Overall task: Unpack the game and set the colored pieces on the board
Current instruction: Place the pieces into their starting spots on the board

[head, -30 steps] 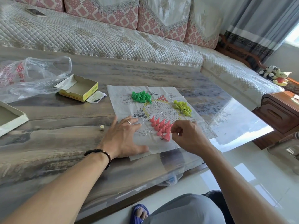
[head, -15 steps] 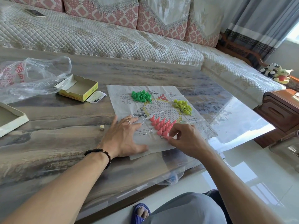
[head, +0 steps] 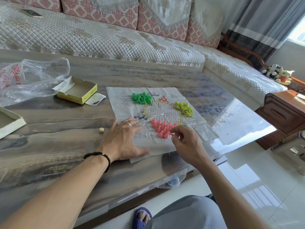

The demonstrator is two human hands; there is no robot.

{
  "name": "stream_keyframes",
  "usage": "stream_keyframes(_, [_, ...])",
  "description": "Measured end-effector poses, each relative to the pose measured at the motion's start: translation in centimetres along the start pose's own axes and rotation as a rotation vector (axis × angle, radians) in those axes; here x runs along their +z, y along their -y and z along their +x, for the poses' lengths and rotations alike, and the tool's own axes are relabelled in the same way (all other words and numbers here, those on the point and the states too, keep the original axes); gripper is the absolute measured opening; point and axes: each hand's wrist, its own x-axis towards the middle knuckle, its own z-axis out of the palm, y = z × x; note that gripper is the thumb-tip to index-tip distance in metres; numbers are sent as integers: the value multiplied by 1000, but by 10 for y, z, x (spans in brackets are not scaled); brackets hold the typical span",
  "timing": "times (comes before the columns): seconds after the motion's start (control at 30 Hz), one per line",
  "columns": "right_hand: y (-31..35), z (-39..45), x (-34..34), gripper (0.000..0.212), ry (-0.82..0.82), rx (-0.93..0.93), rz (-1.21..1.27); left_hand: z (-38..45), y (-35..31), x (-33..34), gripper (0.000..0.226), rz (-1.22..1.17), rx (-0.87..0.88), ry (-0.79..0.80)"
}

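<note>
Standing upright in rows, the pink pieces (head: pixel 162 128) fill the board's (head: pixel 165 113) near point, beside the table's (head: pixel 49 138) front edge; one printed circle just below them looks empty; the right hand (head: pixel 186 142), nearer, hovers just right of them, fingers curled, whether pinching a piece I cannot tell; the left hand (head: pixel 123 139) lies flat, pinning the board's near-left corner; green pieces (head: pixel 142 98) and yellow pieces (head: pixel 184 109) sit heaped farther back.

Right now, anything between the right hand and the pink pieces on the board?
Nothing visible. The right hand hovers at the near right edge of the pink pieces, fingertips almost on them. The left hand lies flat on the paper board, left of the cluster.
</note>
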Motion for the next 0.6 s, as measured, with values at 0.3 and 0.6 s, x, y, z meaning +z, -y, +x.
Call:
stream_keyframes(0.3, [2, -4, 3, 10, -41, 39, 142, 2, 1, 1, 109, -6, 7, -13])
stream_keyframes(0.6, [-3, -3, 17, 11, -84, 102, 81, 2, 2, 3, 115, 12, 5, -16])
